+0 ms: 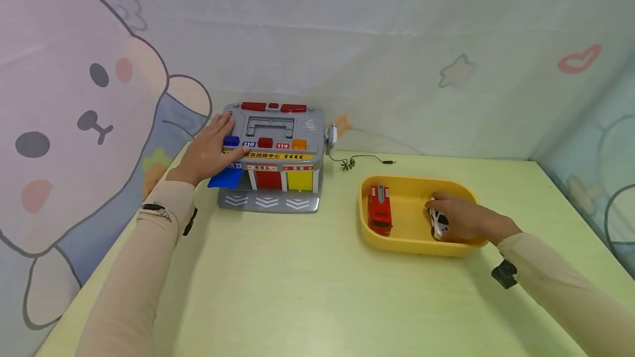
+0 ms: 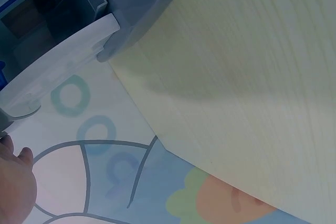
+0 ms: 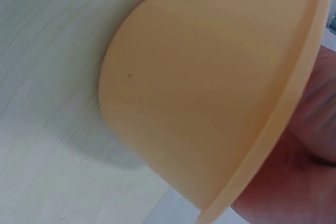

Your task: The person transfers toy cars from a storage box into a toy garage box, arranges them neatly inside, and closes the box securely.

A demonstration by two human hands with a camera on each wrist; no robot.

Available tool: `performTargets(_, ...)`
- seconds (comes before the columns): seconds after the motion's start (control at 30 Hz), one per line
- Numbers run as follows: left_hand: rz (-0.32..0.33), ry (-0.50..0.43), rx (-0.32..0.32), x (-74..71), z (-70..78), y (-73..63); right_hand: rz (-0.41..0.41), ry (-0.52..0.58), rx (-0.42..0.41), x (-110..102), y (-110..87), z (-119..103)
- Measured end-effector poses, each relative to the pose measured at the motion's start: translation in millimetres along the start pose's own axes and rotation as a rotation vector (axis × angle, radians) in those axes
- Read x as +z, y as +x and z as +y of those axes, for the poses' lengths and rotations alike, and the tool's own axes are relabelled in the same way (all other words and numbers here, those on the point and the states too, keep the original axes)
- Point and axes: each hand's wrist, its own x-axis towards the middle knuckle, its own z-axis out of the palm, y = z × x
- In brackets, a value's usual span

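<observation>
A grey toy emergency station stands at the back of the table, its blue door raised and its red and yellow doors down. My left hand rests flat on the left side of its roof, fingers extended. In the left wrist view, the hand shows beside the station's open bay. My right hand reaches into the yellow tray and grips a white toy police car, partly hidden by the hand. A red toy fire truck lies at the tray's left end.
A thin black cable with a plug lies on the table between the station and the tray. Behind stands a printed cloth backdrop. In the right wrist view, the tray's wall hides most of the right hand.
</observation>
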Motion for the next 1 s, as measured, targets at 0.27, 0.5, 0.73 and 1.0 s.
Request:
performTargets(0.27,0.002,0.005,0.007,-0.1,1.4,-0.8,0.026,0.002,-0.022,1,-0.4,-1)
performTargets(0.5,-0.001,0.005,0.013,1.0,1.8,0.3,0.017,0.011,-0.005,1,-0.1,0)
performTargets(0.73,0.000,0.007,0.010,0.2,0.4,1.0,0.017,0.014,0.007,-1,-1.0,0)
performTargets(1.0,-0.011,0.006,-0.002,-1.8,0.8,-0.3,0.026,0.011,0.018,-13,-1.3,-10)
